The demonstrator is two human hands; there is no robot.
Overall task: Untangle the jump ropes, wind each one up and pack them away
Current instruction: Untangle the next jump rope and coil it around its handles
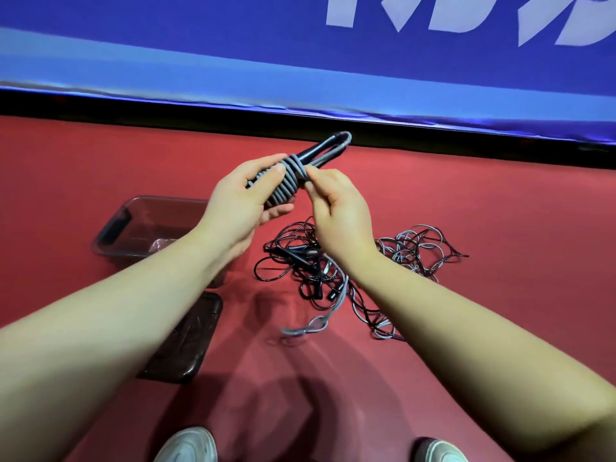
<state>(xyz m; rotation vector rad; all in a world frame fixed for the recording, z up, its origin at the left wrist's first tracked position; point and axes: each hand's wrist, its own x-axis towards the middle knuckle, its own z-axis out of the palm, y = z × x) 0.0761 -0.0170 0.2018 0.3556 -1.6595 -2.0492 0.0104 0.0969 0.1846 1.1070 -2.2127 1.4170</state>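
Spanning the far side beyond the grip, the blue banner [200, 45] with white lettering stood above a black strip, as I read it through the head camera. The red floor [483, 211] filled everything beneath the grip.

On the floor, below and to the left of the grip, I noted the clear bin [110, 228] with a dark handle at its end. Something pale lay inside it, and I could not tell what. The lid [186, 341] lay flat just nearer to me than the bin, partly hidden behind the left forearm.

Directly under the grip and spreading to its right, the tangle [316, 271] of black and grey jump ropes lay loose on the floor, with black handles among the cords and one grey doubled end trailing toward me.

The left hand [240, 201] was wrapped around the wound rope [283, 185], thumb laid on top of its grey coils. The right hand [336, 218], touching the coils from the right, pinched the grey cord between thumb and forefinger at the uppermost turn.

Past the grip, the loop [341, 140] of grey cord and the black handles projected toward the banner.

Two white shoes [186, 445] showed at the near edge, well below the grip.
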